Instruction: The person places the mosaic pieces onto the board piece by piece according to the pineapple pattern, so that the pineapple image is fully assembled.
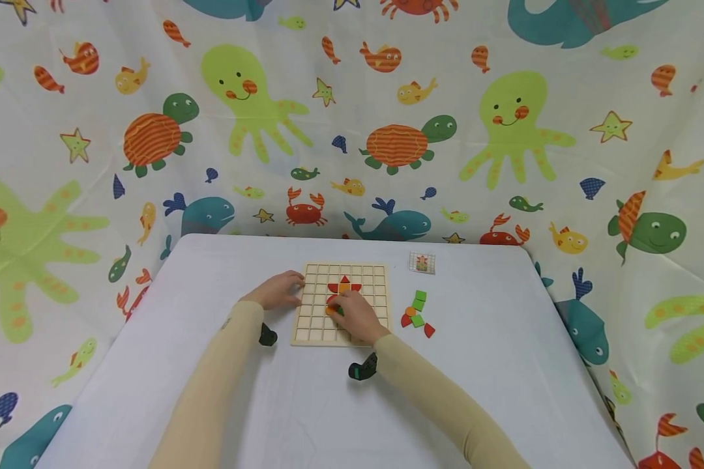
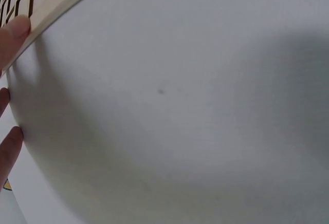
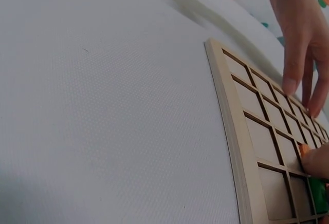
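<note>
A wooden grid board (image 1: 312, 268) lies flat on the white table. My left hand (image 1: 278, 291) rests at its left edge; in the left wrist view the thumb (image 2: 18, 27) touches the rim. Over the lower middle of the board, my right hand (image 1: 358, 317) pinches a small orange piece (image 3: 304, 150) at a grid cell. Beside that thumb a green piece (image 3: 317, 196) sits in the grid. Above the hand, red pieces (image 1: 355, 287) flank an orange square (image 1: 345, 287), topped by a red triangle (image 1: 345, 279). The right hand hides part of this arrangement.
Right of the board lie loose pieces: green squares (image 1: 420, 296), red quarter-rounds (image 1: 429, 331) and an orange round (image 1: 410, 311). A small pattern card (image 1: 422, 262) lies farther back. Dark wrist devices (image 1: 362, 369) hang near both wrists. A sea-animal curtain (image 1: 352, 98) surrounds the table.
</note>
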`<state>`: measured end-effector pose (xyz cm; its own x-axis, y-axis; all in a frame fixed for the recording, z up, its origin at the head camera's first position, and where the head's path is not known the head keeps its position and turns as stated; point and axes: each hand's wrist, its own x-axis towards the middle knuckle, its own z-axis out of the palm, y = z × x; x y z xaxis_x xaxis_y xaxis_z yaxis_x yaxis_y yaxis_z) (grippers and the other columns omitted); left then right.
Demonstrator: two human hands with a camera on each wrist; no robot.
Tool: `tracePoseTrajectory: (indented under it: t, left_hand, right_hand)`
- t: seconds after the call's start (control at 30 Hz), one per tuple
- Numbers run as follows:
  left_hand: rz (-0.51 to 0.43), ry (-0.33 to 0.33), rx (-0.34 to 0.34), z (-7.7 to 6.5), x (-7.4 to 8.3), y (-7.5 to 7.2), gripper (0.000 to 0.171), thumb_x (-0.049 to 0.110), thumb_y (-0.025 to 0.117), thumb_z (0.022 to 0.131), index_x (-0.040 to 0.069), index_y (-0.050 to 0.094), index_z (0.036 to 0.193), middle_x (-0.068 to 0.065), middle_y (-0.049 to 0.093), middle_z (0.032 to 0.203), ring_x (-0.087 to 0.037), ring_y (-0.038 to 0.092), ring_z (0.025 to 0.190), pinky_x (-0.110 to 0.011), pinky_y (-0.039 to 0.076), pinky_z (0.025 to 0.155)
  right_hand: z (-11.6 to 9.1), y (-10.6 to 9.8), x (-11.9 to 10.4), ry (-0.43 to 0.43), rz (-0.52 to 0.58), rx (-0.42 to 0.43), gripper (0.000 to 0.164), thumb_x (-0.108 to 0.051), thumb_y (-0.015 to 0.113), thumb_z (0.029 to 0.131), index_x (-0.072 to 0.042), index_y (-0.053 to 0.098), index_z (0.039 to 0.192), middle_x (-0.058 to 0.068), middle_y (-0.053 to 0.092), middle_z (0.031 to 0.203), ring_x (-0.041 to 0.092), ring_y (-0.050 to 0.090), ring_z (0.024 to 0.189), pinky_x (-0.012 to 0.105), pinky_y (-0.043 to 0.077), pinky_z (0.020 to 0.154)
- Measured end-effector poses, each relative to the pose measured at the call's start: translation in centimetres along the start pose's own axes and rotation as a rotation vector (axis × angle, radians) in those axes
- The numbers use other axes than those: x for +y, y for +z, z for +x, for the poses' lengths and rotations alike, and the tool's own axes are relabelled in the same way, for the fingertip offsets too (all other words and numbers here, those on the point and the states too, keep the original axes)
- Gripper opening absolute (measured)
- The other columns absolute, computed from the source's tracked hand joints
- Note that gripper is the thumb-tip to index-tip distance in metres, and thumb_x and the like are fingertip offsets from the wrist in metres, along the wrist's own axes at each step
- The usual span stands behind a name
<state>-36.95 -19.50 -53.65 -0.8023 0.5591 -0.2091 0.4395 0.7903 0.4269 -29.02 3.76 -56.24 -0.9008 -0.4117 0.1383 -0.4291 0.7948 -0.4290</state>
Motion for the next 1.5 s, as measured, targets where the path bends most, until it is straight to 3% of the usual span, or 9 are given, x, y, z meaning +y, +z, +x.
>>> tracePoseTrajectory:
  t: [0.27, 0.83, 1.0, 1.17, 1.5]
  left_hand:
    - [-0.008, -0.013, 0.0, -0.1, 0.2, 0.1, 0.049, 0.021, 0.075, 0.087, 0.0, 0.059, 0.129, -0.017, 0.048, 0.142, -0.035, 0.04, 0.136, -0.048, 0.033, 0.115]
    - [0.012, -0.013, -0.01, 0.1, 0.2, 0.1, 0.051, 0.022, 0.075, 0.087, -0.001, 0.059, 0.13, -0.017, 0.048, 0.143, -0.034, 0.04, 0.136, -0.048, 0.033, 0.115]
    - [0.014, -0.015, -0.006, 0.0, 0.2, 0.0, 0.051, 0.022, 0.076, 0.087, 0.0, 0.059, 0.13, -0.017, 0.048, 0.143, -0.034, 0.039, 0.136, -0.048, 0.033, 0.115]
    - [0.021, -0.023, -0.004, -0.1, 0.3, 0.0, 0.052, 0.022, 0.076, 0.087, 0.0, 0.059, 0.131, -0.016, 0.047, 0.144, -0.034, 0.039, 0.137, -0.047, 0.033, 0.116]
    - [0.026, -0.027, 0.0, -0.1, 0.4, 0.0, 0.053, 0.023, 0.076, 0.086, 0.001, 0.059, 0.131, -0.016, 0.048, 0.144, -0.033, 0.039, 0.137, -0.047, 0.033, 0.116]
  right_hand:
    - [0.1, 0.0, -0.4, -0.008, 0.001, -0.003, 0.023, -0.023, 0.068, 0.093, -0.01, 0.072, 0.112, 0.002, 0.061, 0.101, 0.016, 0.052, 0.09, 0.028, 0.05, 0.081]
    - [-0.3, -0.5, -0.2, 0.062, 0.103, -0.015, 0.026, -0.025, 0.065, 0.095, -0.01, 0.069, 0.117, 0.003, 0.063, 0.112, 0.018, 0.056, 0.103, 0.032, 0.051, 0.096]
    - [-1.0, -1.4, 1.2, 0.126, 0.221, 0.034, 0.033, -0.026, 0.066, 0.095, -0.008, 0.066, 0.122, 0.002, 0.064, 0.113, 0.014, 0.057, 0.096, 0.028, 0.055, 0.09]
    - [-2.8, -3.6, 3.0, 0.189, 0.302, 0.107, 0.035, -0.021, 0.067, 0.094, -0.004, 0.065, 0.125, 0.006, 0.066, 0.116, 0.02, 0.06, 0.099, 0.033, 0.057, 0.089]
    - [-7.8, -6.8, 8.1, 0.337, 0.216, 0.186, 0.044, -0.024, 0.068, 0.093, -0.004, 0.061, 0.131, 0.013, 0.062, 0.129, 0.028, 0.062, 0.112, 0.043, 0.054, 0.096]
